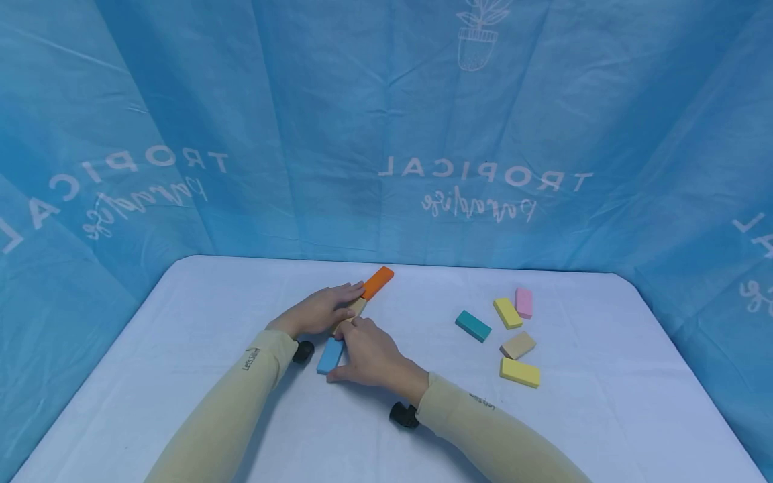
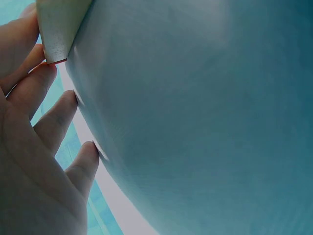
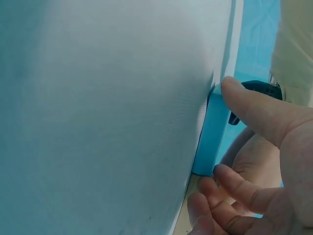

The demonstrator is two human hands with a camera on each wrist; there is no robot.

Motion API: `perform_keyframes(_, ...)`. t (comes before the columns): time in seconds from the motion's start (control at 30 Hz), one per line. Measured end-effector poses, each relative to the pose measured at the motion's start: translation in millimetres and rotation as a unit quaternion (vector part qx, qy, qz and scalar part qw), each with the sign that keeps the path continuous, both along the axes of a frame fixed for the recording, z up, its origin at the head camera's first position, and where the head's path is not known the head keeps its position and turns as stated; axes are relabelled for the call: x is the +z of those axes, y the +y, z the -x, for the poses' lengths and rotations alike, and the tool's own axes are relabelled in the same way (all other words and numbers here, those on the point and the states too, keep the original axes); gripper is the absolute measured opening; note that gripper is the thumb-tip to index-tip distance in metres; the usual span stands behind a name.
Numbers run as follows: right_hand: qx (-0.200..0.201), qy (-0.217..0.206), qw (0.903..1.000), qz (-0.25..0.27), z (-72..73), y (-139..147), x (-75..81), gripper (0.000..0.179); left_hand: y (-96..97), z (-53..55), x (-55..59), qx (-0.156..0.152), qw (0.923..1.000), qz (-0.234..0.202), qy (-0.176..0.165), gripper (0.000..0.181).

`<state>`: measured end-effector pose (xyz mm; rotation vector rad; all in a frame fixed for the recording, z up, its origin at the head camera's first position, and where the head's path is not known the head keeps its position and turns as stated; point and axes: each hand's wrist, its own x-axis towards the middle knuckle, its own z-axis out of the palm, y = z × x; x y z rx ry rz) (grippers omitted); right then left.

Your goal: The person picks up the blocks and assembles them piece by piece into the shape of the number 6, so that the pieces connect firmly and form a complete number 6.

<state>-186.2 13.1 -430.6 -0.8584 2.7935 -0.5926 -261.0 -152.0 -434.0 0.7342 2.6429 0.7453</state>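
Observation:
An orange block, a tan block and a light-blue block lie in a slanting row on the white table. With mostly straight fingers my left hand touches the tan block's left side, its fingertips by the joint with the orange one. In the left wrist view the tan block shows beside the thumb and fingertips. My right hand pinches the light-blue block lengthwise, thumb at the near end and fingers at the far end, as the right wrist view shows on that block. The hands partly cover the tan block.
To the right lie several loose blocks: teal, yellow, pink, tan and another yellow. A blue printed curtain hangs behind and beside the white table.

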Motion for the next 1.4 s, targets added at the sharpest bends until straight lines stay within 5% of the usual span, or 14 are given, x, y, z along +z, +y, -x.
perform_keyframes(1.03,0.018,-0.016,0.9996,0.013,2.0,7,-0.6,0.06,0.9,-0.6,0.2,-0.001,1.0,0.003,0.005,0.061)
perform_keyframes(1.4,-0.006,-0.036,0.9984,0.043,-6.5,27,5.6,0.058,0.4,0.9,-2.6,0.0,1.0,0.003,0.007,0.061)
